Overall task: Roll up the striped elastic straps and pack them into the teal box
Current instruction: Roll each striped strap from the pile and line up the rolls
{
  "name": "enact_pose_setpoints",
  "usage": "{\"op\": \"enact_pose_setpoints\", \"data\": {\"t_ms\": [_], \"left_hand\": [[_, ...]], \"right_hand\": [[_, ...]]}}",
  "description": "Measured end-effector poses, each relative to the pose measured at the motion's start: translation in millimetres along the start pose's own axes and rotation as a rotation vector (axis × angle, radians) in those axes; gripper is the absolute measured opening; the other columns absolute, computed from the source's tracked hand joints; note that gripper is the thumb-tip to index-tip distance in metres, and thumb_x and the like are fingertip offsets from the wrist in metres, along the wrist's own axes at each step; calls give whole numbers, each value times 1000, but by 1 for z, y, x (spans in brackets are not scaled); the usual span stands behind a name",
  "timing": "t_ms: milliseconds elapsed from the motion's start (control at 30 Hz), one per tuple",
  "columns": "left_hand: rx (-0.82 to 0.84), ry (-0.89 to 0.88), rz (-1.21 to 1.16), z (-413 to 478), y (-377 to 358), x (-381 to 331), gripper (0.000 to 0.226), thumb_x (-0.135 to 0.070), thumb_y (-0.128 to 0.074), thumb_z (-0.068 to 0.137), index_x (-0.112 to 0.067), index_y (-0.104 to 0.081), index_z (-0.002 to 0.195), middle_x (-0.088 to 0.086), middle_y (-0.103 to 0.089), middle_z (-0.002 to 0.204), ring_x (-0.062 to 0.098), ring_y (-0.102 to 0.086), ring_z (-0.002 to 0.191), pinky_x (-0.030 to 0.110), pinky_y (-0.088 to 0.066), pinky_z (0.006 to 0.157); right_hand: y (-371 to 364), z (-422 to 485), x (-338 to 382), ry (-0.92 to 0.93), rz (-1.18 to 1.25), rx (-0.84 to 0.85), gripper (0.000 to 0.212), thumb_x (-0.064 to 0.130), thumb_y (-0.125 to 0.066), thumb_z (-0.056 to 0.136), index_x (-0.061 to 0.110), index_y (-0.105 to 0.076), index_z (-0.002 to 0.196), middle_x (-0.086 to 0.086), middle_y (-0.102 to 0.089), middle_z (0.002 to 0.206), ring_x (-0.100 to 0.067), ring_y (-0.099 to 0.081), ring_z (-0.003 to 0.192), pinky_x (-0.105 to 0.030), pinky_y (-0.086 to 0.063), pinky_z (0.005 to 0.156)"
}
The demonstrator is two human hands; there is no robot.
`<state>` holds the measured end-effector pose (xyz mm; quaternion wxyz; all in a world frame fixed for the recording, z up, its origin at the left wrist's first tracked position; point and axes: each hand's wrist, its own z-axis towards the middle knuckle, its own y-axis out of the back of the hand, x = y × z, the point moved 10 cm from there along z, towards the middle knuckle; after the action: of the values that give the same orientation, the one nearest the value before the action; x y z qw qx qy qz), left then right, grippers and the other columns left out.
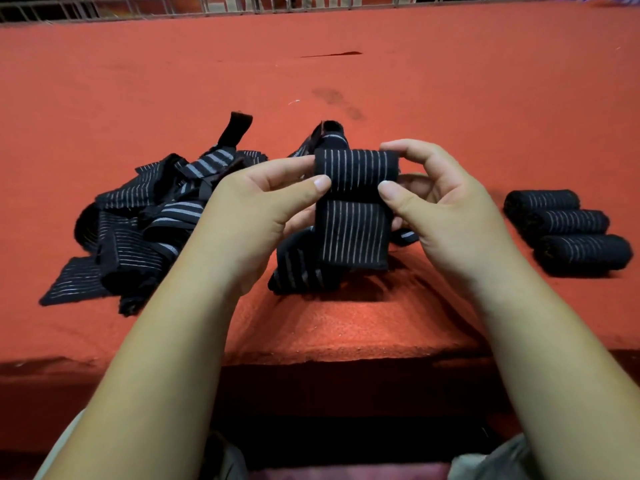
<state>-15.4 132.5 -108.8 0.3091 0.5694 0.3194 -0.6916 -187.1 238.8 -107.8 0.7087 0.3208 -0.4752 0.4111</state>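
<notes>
Loose straps [138, 220] lie heaped on my left. My left hand [256, 202] pinches one end of the half-rolled strap [353, 188]. Its roll axis runs left to right, with the tail hanging toward me. My right hand [440, 202] pinches the other end. 3 finished rolls [568, 230] lie to the right. I can't see the teal box.

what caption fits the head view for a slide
The left hand and right hand pinch a half-rolled striped strap over the red table; loose pile left, three rolls right.
</notes>
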Motion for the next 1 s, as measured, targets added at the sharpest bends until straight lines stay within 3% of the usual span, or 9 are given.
{"op": "enact_pose_setpoints", "data": {"t_ms": [167,300,433,600,733,833,1000], "left_hand": [[30,7,52,-4,-1,-2,30,-13,-73,101,-16,-75,131,16,-80,118,28,-79,110,36,-65,92],[52,-20,82,-4,-1,-5,32,-7,-72,101,-18,-72,131,12,-82,112,24,-79,110,34,-64,90],[64,-47,99,-3,-1,-6,36,-1,-71,100,-19,-71,131,11,-82,113,27,-79,110,39,-64,94],[43,6,71,-2,0,-1,38,-4,-76,97,-19,-73,131,12,-81,118,25,-78,113,39,-62,100],[38,62,-8,-2,-3,5,30,-20,-76,100,-11,-75,129,13,-79,124,27,-79,111,33,-63,92],[9,65,-75,-1,-1,5,28,-15,-73,102,-5,-73,128,16,-79,122,29,-80,107,31,-64,86],[-15,50,-55,0,6,5,33,-9,-78,97,-13,-74,130,17,-77,126,29,-77,117,46,-60,106]], "right_hand": [[-5,-1,2,-2,33,52,40,-6,-61,104,23,-59,132,-8,-72,103,-7,-68,72,-22,-54,61],[-1,-1,3,25,37,46,42,-3,-65,101,28,-62,129,-4,-74,107,-17,-71,92,-38,-63,74],[0,0,-2,-8,108,18,39,16,-73,101,32,-67,135,-7,-76,117,-17,-75,104,-30,-59,83],[0,0,-2,5,115,6,33,6,-71,101,24,-70,128,-3,-78,113,-25,-76,102,-42,-66,85],[-2,-2,3,24,105,25,37,-2,-71,98,22,-69,127,5,-78,111,-16,-75,98,-32,-62,78],[-3,-3,1,-5,158,18,34,3,-71,99,19,-70,128,6,-78,111,-15,-75,100,-29,-61,80],[2,-1,-9,-70,154,-52,26,23,-66,106,14,-73,129,-7,-80,118,-24,-76,109,-43,-62,98]]}}
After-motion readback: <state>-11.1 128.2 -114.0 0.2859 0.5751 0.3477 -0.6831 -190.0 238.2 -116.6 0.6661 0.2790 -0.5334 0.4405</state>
